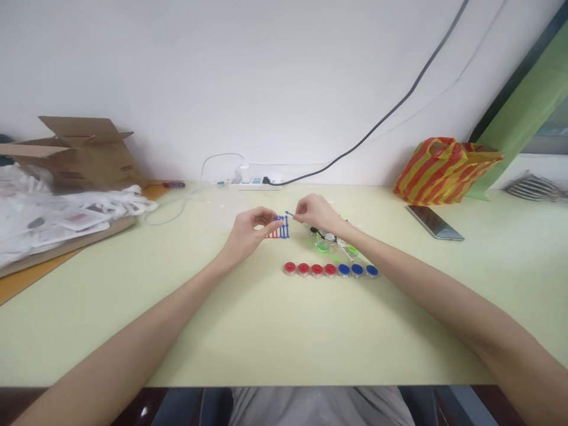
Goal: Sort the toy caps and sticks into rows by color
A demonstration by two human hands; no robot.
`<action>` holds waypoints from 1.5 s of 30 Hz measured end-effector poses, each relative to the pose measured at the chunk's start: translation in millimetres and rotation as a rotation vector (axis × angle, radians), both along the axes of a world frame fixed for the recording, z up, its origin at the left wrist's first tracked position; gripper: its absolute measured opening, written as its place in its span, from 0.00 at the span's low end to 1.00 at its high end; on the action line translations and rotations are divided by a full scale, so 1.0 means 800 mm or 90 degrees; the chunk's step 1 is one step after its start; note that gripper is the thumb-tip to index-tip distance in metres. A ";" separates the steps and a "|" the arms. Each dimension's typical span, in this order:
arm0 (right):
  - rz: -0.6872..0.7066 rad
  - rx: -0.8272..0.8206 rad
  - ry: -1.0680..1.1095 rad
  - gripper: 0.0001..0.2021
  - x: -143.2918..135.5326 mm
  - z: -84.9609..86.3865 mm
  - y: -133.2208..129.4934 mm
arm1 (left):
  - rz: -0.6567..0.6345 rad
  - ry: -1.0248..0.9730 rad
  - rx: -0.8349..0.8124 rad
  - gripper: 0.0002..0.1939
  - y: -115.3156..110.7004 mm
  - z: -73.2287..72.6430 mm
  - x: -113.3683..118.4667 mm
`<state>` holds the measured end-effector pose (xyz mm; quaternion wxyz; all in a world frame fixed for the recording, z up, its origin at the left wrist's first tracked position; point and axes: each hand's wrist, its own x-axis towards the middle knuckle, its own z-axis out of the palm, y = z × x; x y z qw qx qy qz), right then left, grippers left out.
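Observation:
My right hand (314, 212) pinches a small blue stick-like piece (289, 213) whose end points to the left. Close by on the left, my left hand (254, 229) is curled with thumb and fingertips near each other, beside a row of upright red pieces (272, 234) and blue pieces (284, 229); whether it holds one is too small to make out. Under my right wrist lies a pile of black, white and green parts (329, 238). Nearer me, round containers stand in a line, several with red lids (316, 270) and three with blue lids (357, 270).
A cardboard box (95, 157) and white plastic bags (84, 216) fill the left side. A power strip (255, 184) with cables lies by the wall. On the right are a phone (435, 222) and a red and yellow striped bag (444, 171).

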<state>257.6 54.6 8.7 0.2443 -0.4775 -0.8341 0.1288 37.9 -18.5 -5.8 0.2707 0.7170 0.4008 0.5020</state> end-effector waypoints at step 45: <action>0.120 0.022 -0.256 0.08 0.008 0.009 0.002 | -0.015 0.255 0.215 0.19 0.000 0.003 -0.008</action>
